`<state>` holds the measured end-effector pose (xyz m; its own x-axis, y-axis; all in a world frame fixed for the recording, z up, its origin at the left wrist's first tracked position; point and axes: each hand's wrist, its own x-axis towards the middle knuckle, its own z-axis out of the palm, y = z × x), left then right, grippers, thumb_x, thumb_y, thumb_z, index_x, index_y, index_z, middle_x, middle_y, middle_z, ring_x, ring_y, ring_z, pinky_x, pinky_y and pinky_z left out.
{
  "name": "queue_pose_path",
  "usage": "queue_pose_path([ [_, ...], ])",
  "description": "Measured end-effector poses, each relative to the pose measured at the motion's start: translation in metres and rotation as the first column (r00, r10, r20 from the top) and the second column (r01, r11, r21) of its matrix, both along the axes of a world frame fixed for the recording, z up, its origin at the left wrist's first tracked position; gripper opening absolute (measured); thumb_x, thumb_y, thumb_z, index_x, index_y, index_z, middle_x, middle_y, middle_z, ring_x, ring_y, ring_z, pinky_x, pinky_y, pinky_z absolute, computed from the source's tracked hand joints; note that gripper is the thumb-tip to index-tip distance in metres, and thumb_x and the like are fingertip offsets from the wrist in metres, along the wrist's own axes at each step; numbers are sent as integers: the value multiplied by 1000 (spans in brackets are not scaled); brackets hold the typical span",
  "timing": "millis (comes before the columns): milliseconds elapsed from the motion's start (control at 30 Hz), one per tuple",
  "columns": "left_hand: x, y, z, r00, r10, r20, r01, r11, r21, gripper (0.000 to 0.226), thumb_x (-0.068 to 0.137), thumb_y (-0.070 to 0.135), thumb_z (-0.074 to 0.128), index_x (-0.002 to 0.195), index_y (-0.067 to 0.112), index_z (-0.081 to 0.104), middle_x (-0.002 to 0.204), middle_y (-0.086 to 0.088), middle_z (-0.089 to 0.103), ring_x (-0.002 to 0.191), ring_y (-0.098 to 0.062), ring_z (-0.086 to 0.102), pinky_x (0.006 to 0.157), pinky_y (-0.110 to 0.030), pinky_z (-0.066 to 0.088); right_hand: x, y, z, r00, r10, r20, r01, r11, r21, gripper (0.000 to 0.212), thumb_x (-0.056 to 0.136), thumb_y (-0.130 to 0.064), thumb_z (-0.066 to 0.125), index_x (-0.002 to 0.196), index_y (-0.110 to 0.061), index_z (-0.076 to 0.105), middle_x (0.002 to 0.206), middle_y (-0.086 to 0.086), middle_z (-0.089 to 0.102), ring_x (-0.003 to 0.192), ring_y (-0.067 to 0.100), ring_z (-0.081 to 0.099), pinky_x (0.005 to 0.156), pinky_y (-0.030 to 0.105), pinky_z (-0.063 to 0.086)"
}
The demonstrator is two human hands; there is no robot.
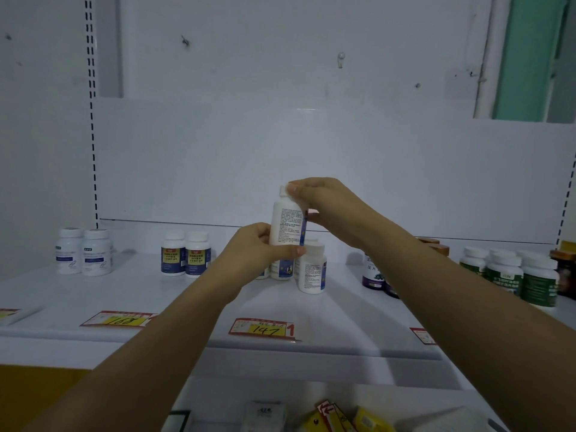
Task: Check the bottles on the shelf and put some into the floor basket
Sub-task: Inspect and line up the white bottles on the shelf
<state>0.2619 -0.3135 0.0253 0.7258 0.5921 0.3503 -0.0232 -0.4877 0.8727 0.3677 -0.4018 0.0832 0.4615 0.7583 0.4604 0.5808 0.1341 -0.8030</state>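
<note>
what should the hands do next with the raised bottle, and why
Probably turn the white bottle slightly: the left hand grips its base, the right hand its cap, and only the fine-print side faces the camera, so the check looks unfinished.

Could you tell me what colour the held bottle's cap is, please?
White: the cap of the bottle, head view.

On my feed both arms come in uncovered. The left hand (258, 244) and the right hand (321, 198) are bare, and so is each wrist. The left forearm (187, 322) shows only skin down to the bottom of the picture, and the right forearm (436, 275) the same out to its right side. The fingers (307, 185) look slender, and the left thumb nail (300, 251) is short, rounded and plain. Dim light blurs anything finer
</note>
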Motion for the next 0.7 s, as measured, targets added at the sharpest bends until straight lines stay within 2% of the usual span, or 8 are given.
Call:
queue_pose_path([
  [100,1,-3,0,1000,12,15,-12,1000,10,54,75,27,75,122,18,50,106,5,56,86,-8,53,64,-13,43,0,0,1,995,-92,47,93,996,-10,41,88,-36,65,108,0,64,98,10,69,88,18,67,82,29,56],
  [133,2,-3,0,1000,-6,11,6,1000,-3,52,75,29,75,119,19,50,107,5,57,85,-7,54,65,-14,44,2,0,1,995,-100,30,100,995,12,38,88,-33,66,109,-1,64,101,12,69,91,20,67,84,31,56],
  [233,1,-4,-1,998,-55,-36,54,998,-35,51,79,36,70,123,21,50,113,4,59,94,-10,55,86,-28,44,9,-3,1,996,-8,-84,14,998,66,36,90,-22,63,121,-4,58,114,12,66,99,20,64,92,33,53],
  [333,4,-6,-3,995,-71,-63,71,997,-4,53,82,31,69,130,18,50,107,6,56,86,-5,53,83,-25,40,10,-2,0,982,106,-154,-100,994,49,39,91,-21,61,123,0,53,110,12,60,99,22,59,92,32,48],
  [400,7,-9,-3,997,-59,-44,59,998,-7,53,81,30,70,128,17,50,112,3,58,89,-7,54,81,-24,41,6,0,-1,994,40,-104,-39,999,7,49,90,-30,61,119,9,52,104,10,55,94,23,53,88,35,46],
  [500,11,-11,-3,999,-8,-36,9,1000,14,56,79,31,72,127,14,49,120,-2,59,96,-13,54,83,-26,42,9,4,0,992,-126,-2,126,992,-7,53,88,-39,64,128,-5,54,120,9,62,105,22,61,94,39,51],
  [633,12,-13,-1,995,-65,-77,66,998,8,54,80,36,69,125,16,47,109,1,58,92,-13,57,81,-25,46,14,3,2,996,-64,-65,66,997,34,46,93,-25,59,136,-11,48,131,7,56,114,20,57,98,36,49],
  [700,14,-12,-1,994,-73,-76,73,997,-11,55,82,34,68,129,15,46,118,-2,59,100,-17,57,89,-31,47,18,3,2,995,-16,-99,22,998,53,44,94,-22,57,136,-14,47,131,6,56,114,20,57,102,40,46],
])
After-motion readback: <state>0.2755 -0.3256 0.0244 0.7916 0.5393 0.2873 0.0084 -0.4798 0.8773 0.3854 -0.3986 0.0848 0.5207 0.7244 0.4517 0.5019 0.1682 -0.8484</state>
